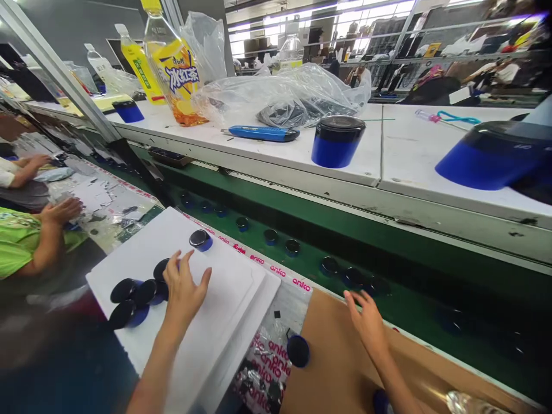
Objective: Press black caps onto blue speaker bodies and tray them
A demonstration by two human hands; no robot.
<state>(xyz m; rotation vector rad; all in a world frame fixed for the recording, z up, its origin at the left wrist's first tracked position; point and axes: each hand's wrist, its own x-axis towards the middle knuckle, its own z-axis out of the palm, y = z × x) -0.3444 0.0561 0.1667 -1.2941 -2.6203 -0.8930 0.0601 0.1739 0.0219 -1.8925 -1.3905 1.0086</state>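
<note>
My left hand (185, 287) reaches over a stack of white boards (228, 305), its thumb and fingers spread. Right beside its fingers is a short blue cylinder with a black top (161, 270); whether they touch I cannot tell. Several more such cylinders (125, 290) cluster to the left, and a single blue cylinder (200, 240) stands near the boards' far corner. My right hand (366, 322), fingers stretched out and holding nothing visible, hovers above brown cardboard at the belt's edge. Closest to it, blue cylinders (353, 278) sit on the green belt (302, 224).
Above the belt, a white shelf (280, 146) carries a blue utility knife (263, 133), an iced tea bottle (175, 69), plastic bags and larger blue cylinders (338, 141). One cylinder (298, 351) rests by the cardboard (332, 356). A co-worker's hand (62, 211) is at left.
</note>
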